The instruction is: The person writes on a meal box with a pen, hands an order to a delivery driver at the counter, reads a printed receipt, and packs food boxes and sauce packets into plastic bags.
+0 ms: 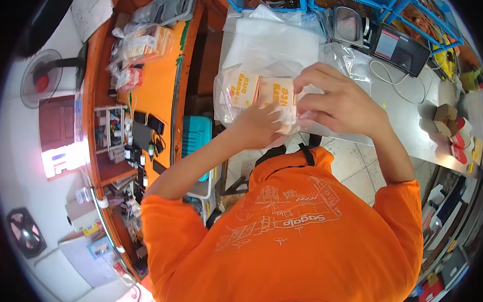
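Two side-by-side stacks of white paper packets with yellow "bite" lettering lie near the front edge of the metal table: a left stack (242, 90) and a right stack (278, 92). Clear plastic film (224, 110) surrounds them. My left hand (257, 125) holds the right stack at its near side, its fingers over the lower part of the print. At that stack's right edge, the bent fingers of my right hand (336, 101) grip the packets; its thumb is hard to make out. Behind lies a pile of clear plastic bags (272, 43).
The metal table (384, 110) carries a black touchscreen device (402, 49) with a white cable (395, 82). Blue baskets (353, 1) line its back. An orange counter (164, 89) with bagged packets (147, 44) and phones stands left. Small cartons (445, 118) sit far right.
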